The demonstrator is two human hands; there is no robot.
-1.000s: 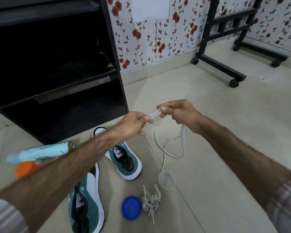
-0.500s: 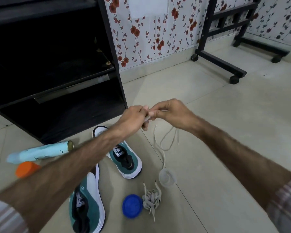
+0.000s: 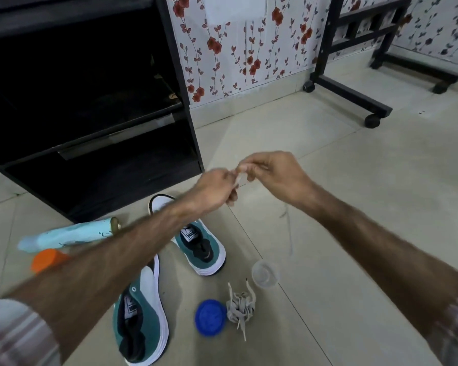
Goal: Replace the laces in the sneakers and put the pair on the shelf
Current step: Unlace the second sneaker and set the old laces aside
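Two green-and-white sneakers lie unlaced on the tiled floor, one point(image 3: 200, 247) farther away, the other point(image 3: 140, 315) nearer and partly under my left forearm. My left hand point(image 3: 214, 187) and my right hand point(image 3: 269, 173) meet in the air above them, both pinching a white lace point(image 3: 239, 178). A blurred strand of that lace hangs down to the floor point(image 3: 288, 233). A bundle of grey laces point(image 3: 239, 309) lies on the floor to the right of the near sneaker. The black shelf unit point(image 3: 90, 143) stands at the left, its inside dark.
A light blue can point(image 3: 72, 233) and an orange cap point(image 3: 46, 260) lie left of the sneakers. A blue lid point(image 3: 209, 317) and a clear plastic cup point(image 3: 265, 273) sit by the grey laces. A black wheeled rack point(image 3: 352, 93) stands at the back right against flowered wallpaper.
My hands came together from holding a short stretch of lace taut between them. The loops that hung below have gone, leaving a thinner strand hanging.
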